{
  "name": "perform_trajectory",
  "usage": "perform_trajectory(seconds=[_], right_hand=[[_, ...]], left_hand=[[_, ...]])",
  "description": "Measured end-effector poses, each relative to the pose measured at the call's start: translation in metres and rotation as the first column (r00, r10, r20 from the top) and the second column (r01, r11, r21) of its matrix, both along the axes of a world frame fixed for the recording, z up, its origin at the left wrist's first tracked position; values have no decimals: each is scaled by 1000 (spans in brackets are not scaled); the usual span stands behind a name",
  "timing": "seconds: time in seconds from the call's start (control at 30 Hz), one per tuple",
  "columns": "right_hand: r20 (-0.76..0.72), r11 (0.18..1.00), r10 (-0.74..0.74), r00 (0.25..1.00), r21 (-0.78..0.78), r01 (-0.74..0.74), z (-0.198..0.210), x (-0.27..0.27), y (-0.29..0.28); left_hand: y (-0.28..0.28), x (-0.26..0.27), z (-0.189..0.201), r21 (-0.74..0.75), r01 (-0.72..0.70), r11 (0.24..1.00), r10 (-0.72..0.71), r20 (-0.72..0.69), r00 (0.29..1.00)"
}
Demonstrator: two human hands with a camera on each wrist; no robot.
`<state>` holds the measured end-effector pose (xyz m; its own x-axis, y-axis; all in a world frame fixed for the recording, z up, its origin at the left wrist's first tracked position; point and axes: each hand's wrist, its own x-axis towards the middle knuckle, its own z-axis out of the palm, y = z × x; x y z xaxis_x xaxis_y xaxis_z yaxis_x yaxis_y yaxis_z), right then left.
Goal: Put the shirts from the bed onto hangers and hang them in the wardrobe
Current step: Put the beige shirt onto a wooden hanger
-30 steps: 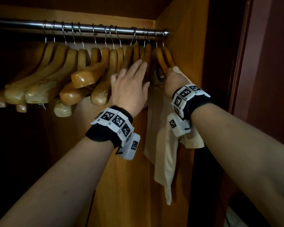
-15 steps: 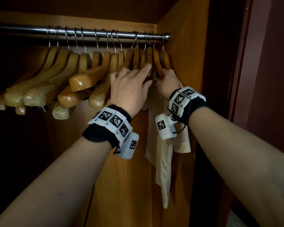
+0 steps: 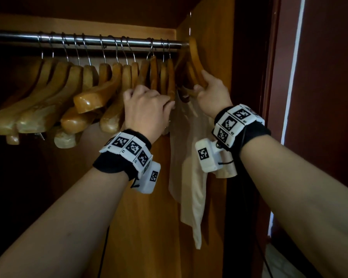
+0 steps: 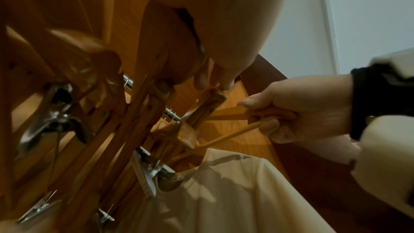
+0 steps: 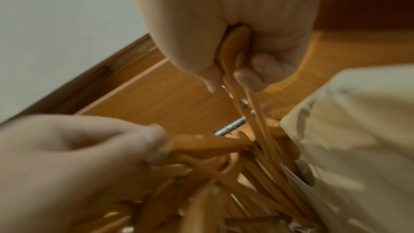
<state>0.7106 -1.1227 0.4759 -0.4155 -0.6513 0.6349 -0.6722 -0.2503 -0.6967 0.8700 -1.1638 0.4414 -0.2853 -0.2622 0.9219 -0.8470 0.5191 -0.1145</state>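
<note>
The right hand (image 3: pixel 211 91) grips the near arm of a wooden hanger (image 3: pixel 195 57) at the far right end of the rail (image 3: pixel 88 40), its hook raised above the rail by the wardrobe's side wall (image 3: pixel 209 47). The left hand (image 3: pixel 147 109) has its fingers curled over the near ends of the neighbouring hangers (image 3: pixel 159 75), holding them leftward. To free the hanger cleanly, I'd keep the lift straight up until the hook clears, then draw it out toward the door, with the left hand pinning the pack so nothing tangles or swings. A cream shirt (image 3: pixel 189 157) already hangs in the wardrobe, just below and between the hands, on a hanger at the right; its collar sits close to the lifted one and could snag. The rest of the rail carries bare hangers, some with metal clips (image 4: pixel 47 112). The bed is out of view
</note>
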Motion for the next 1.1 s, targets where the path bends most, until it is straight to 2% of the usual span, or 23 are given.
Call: perform_trajectory(seconds=[0.17, 0.37, 0.53, 0.7, 0.77, 0.87, 1.0, 1.1], right_hand=[[5, 999, -23, 1000, -41, 23, -18, 2, 24], [13, 995, -34, 999, -93, 35, -36, 6, 57], [1, 992, -92, 996, -91, 92, -56, 9, 94], [-10, 991, -117, 993, -70, 116, -81, 2, 126], [-4, 993, -105, 994, -52, 105, -87, -4, 142], [-19, 994, -99, 995, -41, 98, -99, -16, 168], [-40, 997, -74, 996, -2, 74, -116, -35, 214], [-86, 996, -84, 993, 24, 86, -127, -48, 263]], left_hand=[[3, 0, -5, 21, 78, 997, -78, -4, 997], [11, -6, -18, 35, 265, 964, -263, -57, 963], [30, -18, -27, 147, 433, 889, -415, -141, 899], [50, -32, -42, 178, 621, 763, -576, -247, 779], [59, -38, -44, 208, 687, 697, -622, -303, 722], [85, -51, -37, 312, 778, 545, -658, -417, 627], [126, -75, -26, 452, 839, 303, -604, -590, 536], [164, -97, -25, 435, 895, 105, -539, -731, 418]])
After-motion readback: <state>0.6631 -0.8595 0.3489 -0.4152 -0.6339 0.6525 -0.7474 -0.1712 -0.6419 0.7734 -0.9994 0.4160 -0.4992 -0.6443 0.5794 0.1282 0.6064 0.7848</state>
